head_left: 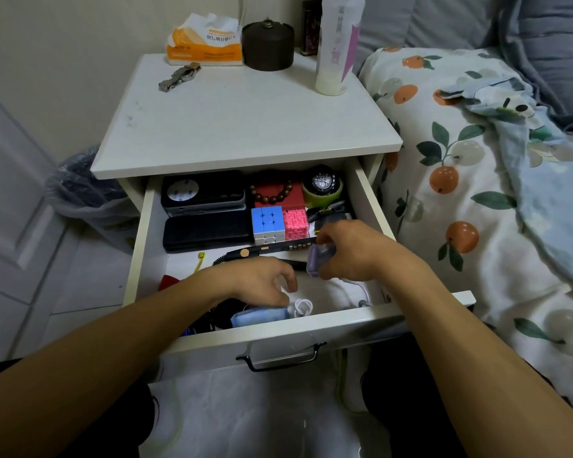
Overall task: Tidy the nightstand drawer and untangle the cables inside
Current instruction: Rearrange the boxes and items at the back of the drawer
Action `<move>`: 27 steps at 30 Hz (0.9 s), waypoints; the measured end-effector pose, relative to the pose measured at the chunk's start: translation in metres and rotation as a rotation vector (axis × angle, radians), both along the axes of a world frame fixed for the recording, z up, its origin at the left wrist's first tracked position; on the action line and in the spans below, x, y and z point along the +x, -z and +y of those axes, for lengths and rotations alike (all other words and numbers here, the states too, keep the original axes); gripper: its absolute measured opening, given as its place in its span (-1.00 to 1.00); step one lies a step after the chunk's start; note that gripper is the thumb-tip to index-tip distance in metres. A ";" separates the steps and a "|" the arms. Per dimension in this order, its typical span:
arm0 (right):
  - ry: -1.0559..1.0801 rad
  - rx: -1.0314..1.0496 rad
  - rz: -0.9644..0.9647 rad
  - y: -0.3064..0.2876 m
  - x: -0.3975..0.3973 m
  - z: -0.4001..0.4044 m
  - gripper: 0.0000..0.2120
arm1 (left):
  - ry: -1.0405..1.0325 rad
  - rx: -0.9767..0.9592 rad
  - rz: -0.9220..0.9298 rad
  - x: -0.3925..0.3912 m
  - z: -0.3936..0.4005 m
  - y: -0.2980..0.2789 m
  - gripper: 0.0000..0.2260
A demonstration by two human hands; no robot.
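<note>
The white nightstand drawer stands pulled open below me. My right hand holds a small translucent purple box above the drawer's right side. My left hand reaches down at the front, fingers curled over a blue pouch; whether it grips anything is unclear. A coiled white cable lies beside the pouch, and more white cable runs under my right hand. Dark cables are bunched at the front left, partly hidden by my arm.
Further back in the drawer are black cases, a blue puzzle cube, a pink maze cube, a red box with beads and a watch. The nightstand top holds tissues, a dark jar, a bottle. A bed is on the right.
</note>
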State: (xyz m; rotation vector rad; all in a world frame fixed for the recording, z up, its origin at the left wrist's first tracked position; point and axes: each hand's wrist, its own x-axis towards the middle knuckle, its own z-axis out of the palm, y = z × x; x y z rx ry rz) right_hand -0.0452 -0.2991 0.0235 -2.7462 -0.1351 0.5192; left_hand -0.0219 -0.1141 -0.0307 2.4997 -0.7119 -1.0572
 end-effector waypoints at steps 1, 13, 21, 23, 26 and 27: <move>-0.005 -0.001 0.006 0.001 0.000 0.001 -0.60 | 0.030 0.019 0.027 0.000 0.001 0.000 -0.77; -0.022 0.018 0.011 0.002 0.004 0.008 -0.62 | -0.568 -0.481 0.073 0.021 0.015 -0.012 -0.89; -0.031 0.008 0.032 0.002 0.004 0.010 -0.59 | -0.365 -0.247 0.156 0.013 0.019 0.004 -0.83; -0.031 -0.015 0.056 0.003 0.003 0.008 -0.58 | -0.281 -0.201 -0.009 0.012 0.017 0.007 -0.78; -0.039 -0.093 0.076 0.006 0.002 0.007 -0.62 | -0.053 -0.119 -0.233 0.011 0.015 0.004 -0.68; -0.046 -0.109 0.088 0.007 0.002 0.008 -0.62 | 0.025 -0.127 -0.286 0.011 0.014 0.002 -0.65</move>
